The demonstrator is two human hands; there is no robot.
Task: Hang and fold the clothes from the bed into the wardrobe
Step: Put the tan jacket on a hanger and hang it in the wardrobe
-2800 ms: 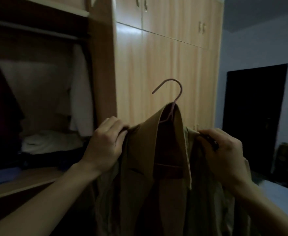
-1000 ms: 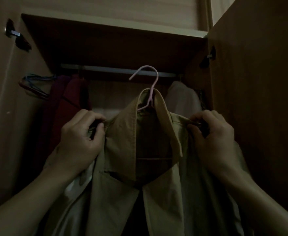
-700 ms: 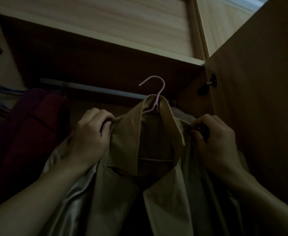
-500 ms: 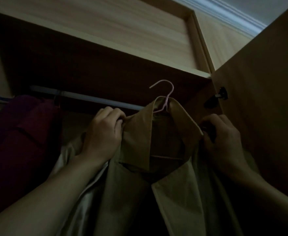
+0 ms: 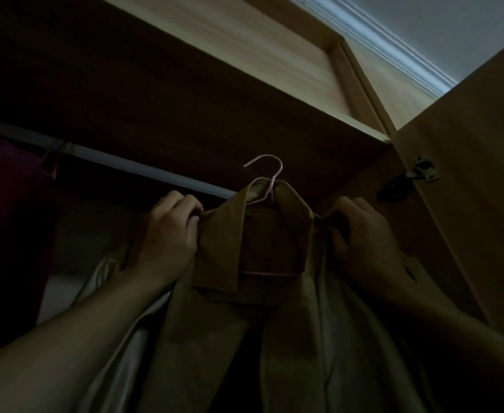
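Tan collared coat (image 5: 245, 308) hangs on a thin pink wire hanger (image 5: 264, 180), held up inside the open wooden wardrobe (image 5: 468, 204) by both hands. The left hand (image 5: 167, 242) has its fingers curled round the coat's left shoulder, pinching cloth and probably the hanger arm beneath; the right hand (image 5: 364, 242) grips the other shoulder in the same way. The hanger's hook stands free above the collar, between the two hands, with its open tip pointing left.

The pale metal hanging rail (image 5: 119, 165) runs from the left toward the collar, where the coat hides its right end. In this view the hook's crown sits about level with the rail, but it does not look hooked on; how far it is in front of the rail I cannot tell in the dim light. I judge that the coming move turns on this: the hook must go above the rail, back over it, then down. Both hands are equally near. A dark red garment (image 5: 9, 234) already hangs at the left.
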